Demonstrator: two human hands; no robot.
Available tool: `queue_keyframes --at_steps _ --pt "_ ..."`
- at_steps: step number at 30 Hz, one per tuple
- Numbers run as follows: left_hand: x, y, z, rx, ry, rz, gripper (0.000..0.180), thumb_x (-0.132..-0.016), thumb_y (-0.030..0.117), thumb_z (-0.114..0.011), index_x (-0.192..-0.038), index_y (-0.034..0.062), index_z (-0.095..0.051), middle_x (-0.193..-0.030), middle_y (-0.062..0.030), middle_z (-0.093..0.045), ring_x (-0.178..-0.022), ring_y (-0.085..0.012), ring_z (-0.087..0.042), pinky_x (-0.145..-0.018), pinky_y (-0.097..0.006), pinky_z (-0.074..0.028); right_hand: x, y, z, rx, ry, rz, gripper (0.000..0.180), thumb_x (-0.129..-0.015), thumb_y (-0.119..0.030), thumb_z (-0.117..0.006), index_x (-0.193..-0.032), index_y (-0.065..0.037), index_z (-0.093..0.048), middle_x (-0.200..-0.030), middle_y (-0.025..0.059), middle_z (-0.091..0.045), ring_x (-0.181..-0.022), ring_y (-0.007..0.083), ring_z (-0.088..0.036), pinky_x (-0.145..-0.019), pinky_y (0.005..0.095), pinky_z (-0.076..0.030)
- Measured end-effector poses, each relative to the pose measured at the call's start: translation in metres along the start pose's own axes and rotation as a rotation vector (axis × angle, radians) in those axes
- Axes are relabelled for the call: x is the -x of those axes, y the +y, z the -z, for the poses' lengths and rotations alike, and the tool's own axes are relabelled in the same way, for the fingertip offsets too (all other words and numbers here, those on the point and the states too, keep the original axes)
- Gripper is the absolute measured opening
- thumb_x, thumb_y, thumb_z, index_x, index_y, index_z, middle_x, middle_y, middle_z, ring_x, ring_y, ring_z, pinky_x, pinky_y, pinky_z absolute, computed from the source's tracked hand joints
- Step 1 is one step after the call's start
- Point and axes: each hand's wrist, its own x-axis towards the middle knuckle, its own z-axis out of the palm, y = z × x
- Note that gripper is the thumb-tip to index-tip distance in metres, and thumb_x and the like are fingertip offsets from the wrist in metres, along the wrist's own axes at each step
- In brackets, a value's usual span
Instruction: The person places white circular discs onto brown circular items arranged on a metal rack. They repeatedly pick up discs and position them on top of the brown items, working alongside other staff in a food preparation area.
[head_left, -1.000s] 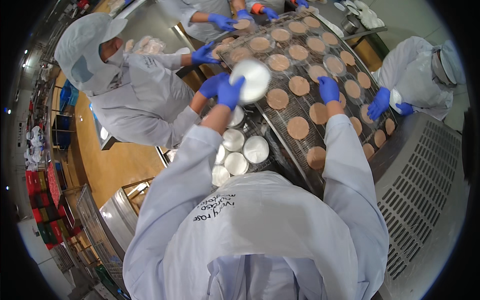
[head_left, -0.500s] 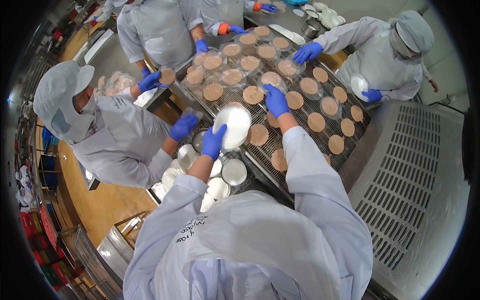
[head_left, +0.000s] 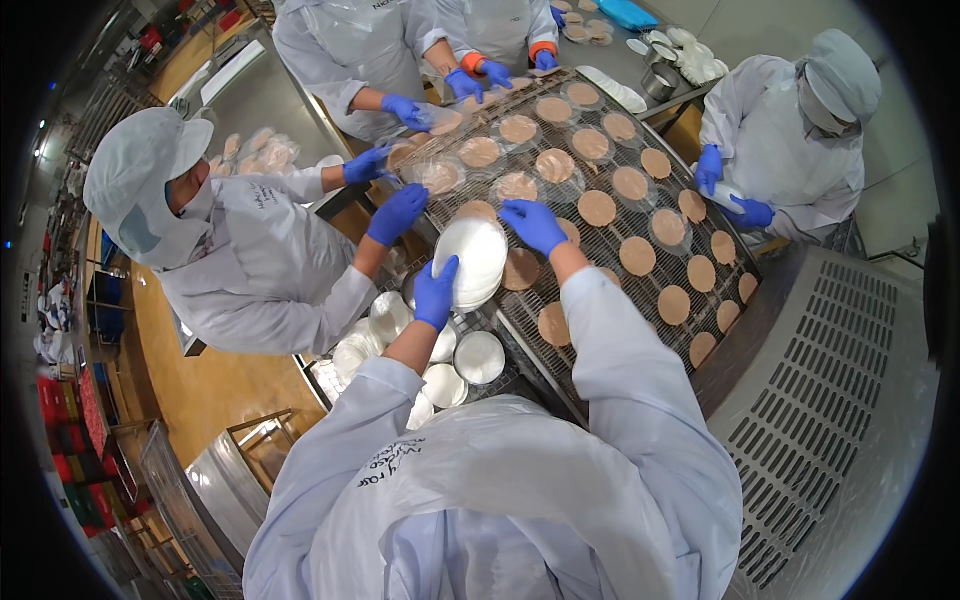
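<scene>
Since half a second ago my left hand [head_left: 437, 292] has shifted along the near edge of the wire conveyor belt [head_left: 800, 235], carrying the stack of white lids [head_left: 470, 262] with it; the stack stays tilted against the belt's edge. My right hand [head_left: 533, 223] has moved from the round brown patties further along the belt to the top rim of that stack, fingers spread and touching it.

My left grip is closed on the stack: thumb and fingers wrap its lower edge from beneath, so the lids sit above and just right of that hand. My right grip is open, resting flat on the stack's upper edge and partly over a brown patty [head_left: 521, 269] just beside it. The stack thus lies between my two blue-gloved hands.

Below my left hand, more white lids [head_left: 479, 357] lie in a tray. A co-worker's gloved hand [head_left: 397, 213] hovers near the stack's left side; other workers' hands handle patties at the far end.
</scene>
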Motion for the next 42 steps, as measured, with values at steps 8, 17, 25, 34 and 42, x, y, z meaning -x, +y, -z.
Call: queue_keyframes --at_steps 8,17,25,34,42 --pt "0.006 -0.017 -0.026 -0.020 -0.049 0.022 0.042 -0.082 0.024 -0.068 -0.110 -0.0061 -0.058 -0.097 -0.0110 -0.064 -0.083 -0.0157 -0.060 -0.073 -0.029 -0.049 0.020 0.075 0.040 -0.410 0.107 -0.252 0.023 -0.082 -0.021 -0.059 -0.096 -0.003 -0.064 -0.094 0.0169 -0.066 -0.088 0.0302 -0.063 -0.077 0.0366 -0.048" --pt "0.006 -0.027 -0.025 -0.080 0.008 0.031 0.044 -0.083 0.029 -0.066 -0.108 -0.0063 -0.058 -0.095 -0.0115 -0.064 -0.082 -0.0165 -0.061 -0.071 -0.028 -0.049 -0.012 0.079 0.039 0.155 -0.101 -0.232 0.036 -0.090 -0.013 -0.040 -0.124 -0.007 -0.050 -0.126 0.0182 -0.052 -0.115 0.0348 -0.050 -0.099 0.0430 -0.038" --pt "-0.009 -0.026 -0.041 -0.017 -0.094 -0.001 0.040 -0.084 0.025 -0.065 -0.109 -0.0054 -0.058 -0.096 -0.0111 -0.064 -0.081 -0.0163 -0.061 -0.071 -0.028 -0.050 0.045 0.012 0.008 -0.255 -0.016 -0.171 0.034 -0.082 -0.021 -0.059 -0.111 -0.005 -0.061 -0.102 0.0169 -0.065 -0.094 0.0294 -0.062 -0.083 0.0374 -0.047" --pt "-0.006 -0.016 -0.028 0.072 -0.077 0.094 0.043 -0.081 0.025 -0.069 -0.110 -0.0052 -0.058 -0.097 -0.0115 -0.064 -0.082 -0.0166 -0.062 -0.074 -0.029 -0.050 0.009 0.025 0.115 0.230 0.377 -0.446 0.030 -0.084 -0.029 -0.054 -0.092 -0.002 -0.064 -0.092 0.0183 -0.065 -0.089 0.0319 -0.063 -0.079 0.0393 -0.049" --pt "-0.019 -0.023 -0.033 0.003 -0.062 0.113 0.045 -0.082 0.025 -0.067 -0.111 -0.0072 -0.056 -0.099 -0.0132 -0.063 -0.085 -0.0177 -0.062 -0.073 -0.030 -0.050 -0.007 0.076 0.025 0.130 0.063 -0.094 0.034 -0.089 -0.020 -0.048 -0.117 -0.002 -0.055 -0.118 0.0209 -0.056 -0.112 0.0342 -0.052 -0.093 0.0401 -0.041"
